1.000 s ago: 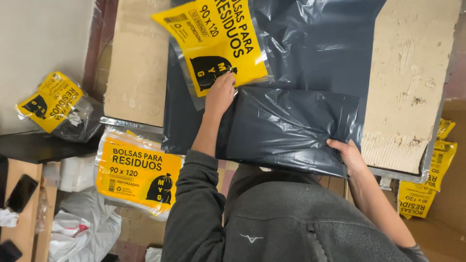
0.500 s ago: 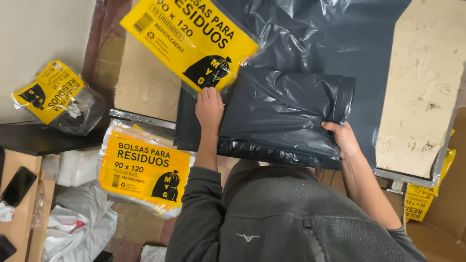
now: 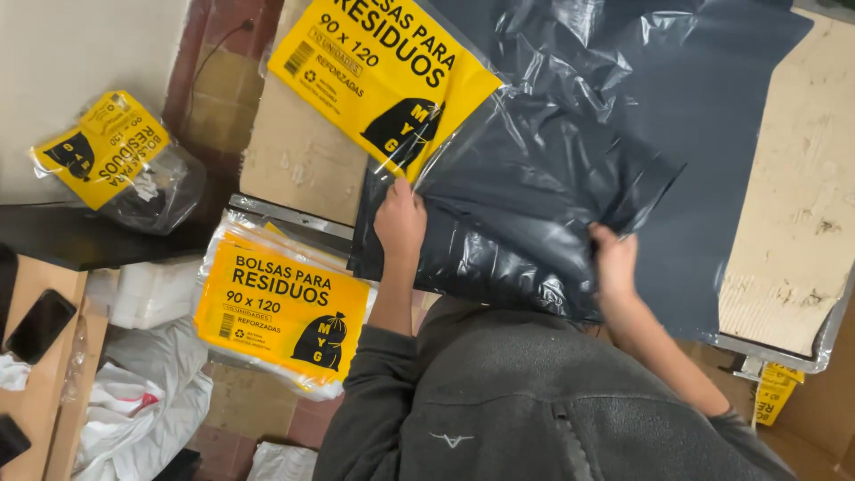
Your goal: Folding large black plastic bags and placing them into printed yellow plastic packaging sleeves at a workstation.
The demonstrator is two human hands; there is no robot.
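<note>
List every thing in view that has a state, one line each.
dark plastic bag: folded over, spread on the worktop
left hand: pressed flat on the bag's edge
right hand: gripping a bag fold
yellow-labelled pack: lying flat, sealed
small pack: crumpled, partly empty
phone: screen dark

Dark plastic bag (image 3: 570,178) runs off the top edge, full extent unknown. Right hand (image 3: 613,260) fingertips tucked under a bag fold, grip unclear. Yellow-labelled pack (image 3: 387,76) cropped at top. Phone (image 3: 40,325) half cut at left edge. Yellow labels (image 3: 777,390) mostly hidden under the board (image 3: 802,205).
</note>
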